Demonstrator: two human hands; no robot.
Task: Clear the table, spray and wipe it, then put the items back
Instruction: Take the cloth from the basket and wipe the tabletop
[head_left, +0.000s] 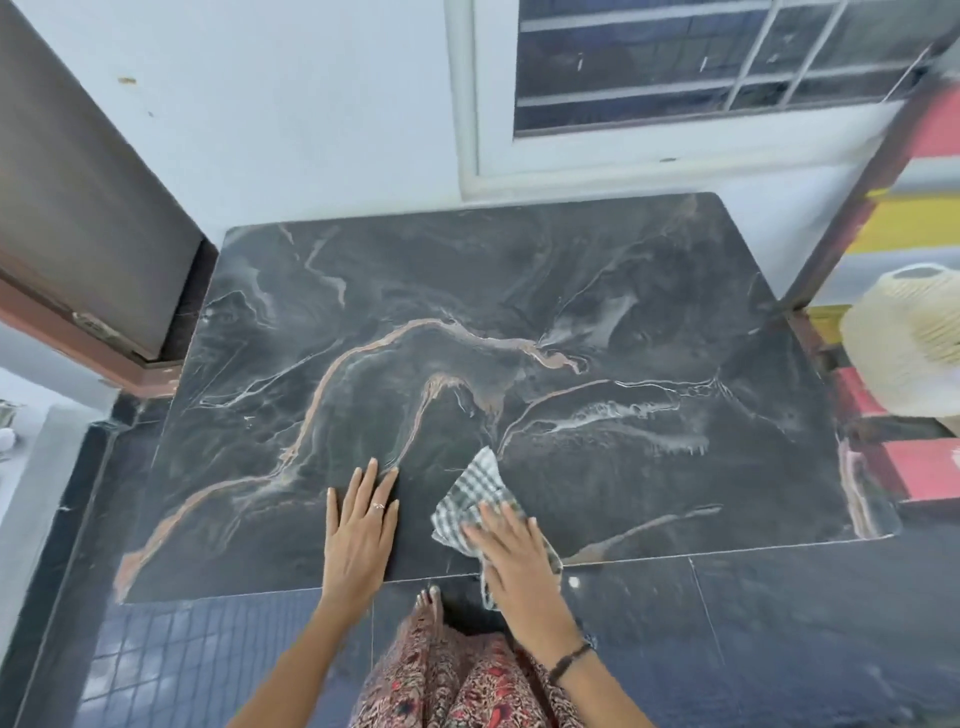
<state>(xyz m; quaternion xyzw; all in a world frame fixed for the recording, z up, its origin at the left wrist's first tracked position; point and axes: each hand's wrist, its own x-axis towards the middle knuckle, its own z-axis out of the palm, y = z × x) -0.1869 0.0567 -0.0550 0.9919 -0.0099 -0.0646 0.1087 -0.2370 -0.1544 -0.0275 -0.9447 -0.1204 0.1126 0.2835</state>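
Dark marble tabletop (519, 322), bare of items. Checked cloth (475, 501) at near edge, under right hand (514, 556), flat fingers pressing; long axis running away toward centre. Left hand (358, 530) flat just beside, fingers straight, holding nothing. Unwiped stretch probably beyond and right of cloth. No containers seen.

We wipe the dark marble surface (519, 322) with a checked cloth (475, 501).

Our right hand (511, 553) presses flat on the cloth near the surface's front edge, fingers straight, a dark band on the wrist. Our left hand (361, 525) lies flat on the surface just beside the cloth, fingers spread, a ring on one finger. Beyond the surface's right edge we see a cream ribbed vase (906, 343) on a red and yellow shelf (914, 457). A window (727, 57) is behind the surface.
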